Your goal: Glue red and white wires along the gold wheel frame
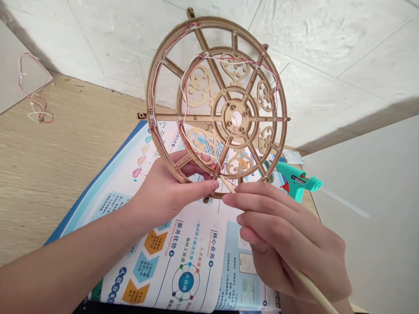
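Observation:
A round laser-cut wooden wheel (217, 109) with spokes and scroll ornaments stands upright above a printed poster. Thin red and white wires (193, 87) run along its rings and spokes. My left hand (170, 196) grips the wheel's lower rim, fingers closed round the wood. My right hand (288, 240) pinches a long pale stick (314, 290), its tip (225, 182) touching the wires at the wheel's lower edge, right beside my left fingertips.
A printed poster (183, 257) with blue and orange graphics lies on the wooden table (49, 165). A teal glue gun (296, 181) rests at the right behind the wheel. A loose tangle of red and white wire (37, 109) lies far left. White walls stand behind.

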`<act>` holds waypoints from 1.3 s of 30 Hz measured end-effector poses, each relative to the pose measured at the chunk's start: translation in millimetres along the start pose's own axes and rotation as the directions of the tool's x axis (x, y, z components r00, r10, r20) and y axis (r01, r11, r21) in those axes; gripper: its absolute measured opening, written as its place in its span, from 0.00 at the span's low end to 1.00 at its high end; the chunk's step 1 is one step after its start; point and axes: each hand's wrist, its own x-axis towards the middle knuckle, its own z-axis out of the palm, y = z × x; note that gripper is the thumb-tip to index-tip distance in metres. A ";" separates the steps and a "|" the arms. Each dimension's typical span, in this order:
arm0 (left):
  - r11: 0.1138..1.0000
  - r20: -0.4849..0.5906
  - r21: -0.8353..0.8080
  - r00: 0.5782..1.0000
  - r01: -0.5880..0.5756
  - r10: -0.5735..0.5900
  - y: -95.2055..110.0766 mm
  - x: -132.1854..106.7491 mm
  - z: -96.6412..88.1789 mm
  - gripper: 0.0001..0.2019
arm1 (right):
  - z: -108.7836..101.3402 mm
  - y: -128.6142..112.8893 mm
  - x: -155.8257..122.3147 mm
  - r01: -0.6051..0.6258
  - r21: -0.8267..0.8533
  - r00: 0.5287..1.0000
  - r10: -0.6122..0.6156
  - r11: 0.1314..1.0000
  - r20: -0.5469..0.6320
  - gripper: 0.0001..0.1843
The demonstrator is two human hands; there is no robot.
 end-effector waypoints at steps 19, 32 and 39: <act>0.999 -0.073 -0.043 0.997 -0.023 0.020 11.5 3.2 2.1 0.09 | 8.5 22.2 2.1 -0.066 0.143 0.941 0.109 0.988 -0.320 0.09; 0.991 -0.071 0.129 0.997 -0.025 0.035 2.3 0.9 1.2 0.10 | 5.6 17.9 3.8 -0.260 0.086 0.929 0.273 0.962 -0.248 0.10; 0.983 -0.172 0.184 0.984 -0.006 0.038 -7.0 2.3 6.9 0.14 | 7.7 30.3 3.6 -0.443 0.239 0.651 0.494 0.864 -0.577 0.22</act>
